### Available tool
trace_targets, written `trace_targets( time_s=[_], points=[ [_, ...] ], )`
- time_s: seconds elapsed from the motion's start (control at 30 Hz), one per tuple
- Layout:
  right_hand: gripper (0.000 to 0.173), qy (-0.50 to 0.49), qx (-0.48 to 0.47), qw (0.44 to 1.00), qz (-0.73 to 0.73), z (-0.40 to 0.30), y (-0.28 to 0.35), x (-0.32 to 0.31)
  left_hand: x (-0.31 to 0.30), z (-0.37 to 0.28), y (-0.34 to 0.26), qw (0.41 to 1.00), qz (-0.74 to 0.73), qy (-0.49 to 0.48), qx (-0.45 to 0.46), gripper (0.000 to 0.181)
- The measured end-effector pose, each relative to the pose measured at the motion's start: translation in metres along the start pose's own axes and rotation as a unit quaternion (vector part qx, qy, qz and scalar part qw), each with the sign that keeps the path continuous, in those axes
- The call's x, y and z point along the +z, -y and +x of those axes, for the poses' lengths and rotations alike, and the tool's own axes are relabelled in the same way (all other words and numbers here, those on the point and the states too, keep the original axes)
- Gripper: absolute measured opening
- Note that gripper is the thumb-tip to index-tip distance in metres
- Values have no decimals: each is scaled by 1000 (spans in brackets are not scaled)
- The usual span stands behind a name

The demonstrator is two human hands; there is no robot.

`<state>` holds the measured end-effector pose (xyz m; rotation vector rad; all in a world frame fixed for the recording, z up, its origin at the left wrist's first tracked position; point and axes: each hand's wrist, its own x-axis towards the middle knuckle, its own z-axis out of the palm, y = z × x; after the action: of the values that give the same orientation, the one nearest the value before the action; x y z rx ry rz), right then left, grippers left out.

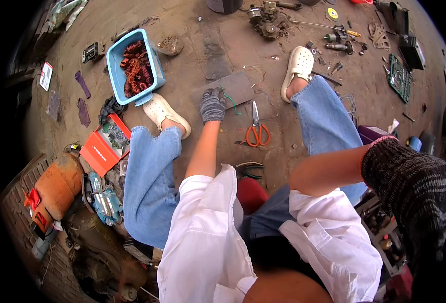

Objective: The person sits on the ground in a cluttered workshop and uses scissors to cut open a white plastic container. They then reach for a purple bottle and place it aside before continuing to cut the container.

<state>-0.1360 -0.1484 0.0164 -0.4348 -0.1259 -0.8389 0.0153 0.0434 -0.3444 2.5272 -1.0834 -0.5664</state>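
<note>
My left hand (212, 105), in a grey knitted glove, rests on the left part of a flat dark plate (238, 87) on the ground. Its fingers are curled, and whether anything is under them is hidden. A green wire (228, 99) lies on the plate just right of the fingers. Scissors with orange handles (258, 128) lie below the plate. Nearer to me are pliers with dark green handles (253, 170). My right hand (416, 185), in a dark knitted glove with a pink cuff, is raised at the far right; its fingers are blurred and dark.
A blue plastic basket (156, 68) of copper wire coils stands by my left foot. An open red box (101, 151) holds circuit boards. A greasy metal engine part (271, 24), a long screwdriver (353, 33), motor armatures (336, 46) and a green circuit board (400, 78) lie ahead and right. An orange gas cylinder (59, 183) is at left.
</note>
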Motion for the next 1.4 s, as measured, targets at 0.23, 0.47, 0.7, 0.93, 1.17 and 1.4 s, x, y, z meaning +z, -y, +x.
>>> trace_targets(
  time_s=[0.23,0.47,0.7,0.93,1.17,1.4],
  points=[
    [24,-20,0,1000,3,-10,13,-5,-5,10,-8,1000,-23,0,-7,36],
    [25,-43,-11,999,9,-16,13,-3,-4,14,-10,999,-16,11,-31,36],
    [26,-56,-55,991,105,-19,10,-15,-17,15,15,995,77,-54,-42,37],
    [29,-229,-108,946,203,-63,-42,-34,-10,13,-26,1000,2,-7,-12,38],
    [18,-368,-29,917,-151,-117,0,2,13,22,-2,998,-28,-20,-43,50],
    [30,-412,-72,801,-427,-211,107,51,34,15,-8,995,54,82,14,36]
  ],
)
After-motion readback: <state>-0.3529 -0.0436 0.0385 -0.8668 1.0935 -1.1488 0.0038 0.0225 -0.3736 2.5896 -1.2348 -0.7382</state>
